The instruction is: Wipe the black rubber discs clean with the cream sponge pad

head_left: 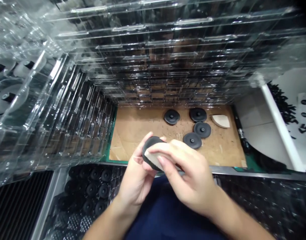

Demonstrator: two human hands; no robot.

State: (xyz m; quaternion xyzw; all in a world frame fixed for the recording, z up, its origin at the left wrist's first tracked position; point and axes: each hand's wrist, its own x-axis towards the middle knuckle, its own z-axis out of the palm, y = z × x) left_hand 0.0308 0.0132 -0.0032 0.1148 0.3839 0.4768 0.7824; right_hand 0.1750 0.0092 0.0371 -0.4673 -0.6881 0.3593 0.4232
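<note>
My left hand (137, 176) grips a round black disc (149, 148) by its edge, above the near edge of a brown cardboard work surface (132, 130). My right hand (185, 173) is closed on a pale wedge-shaped piece (155, 159) and presses it against the disc. Several more black discs (192, 140) lie on the cardboard beyond my hands, and a second pale wedge (221, 121) lies to their right.
Tall stacks of clear plastic trays (153, 63) wall in the cardboard at the back and left. A tray of black discs (92, 190) sits low at the left. A white bin (288, 113) with small black parts stands at the right.
</note>
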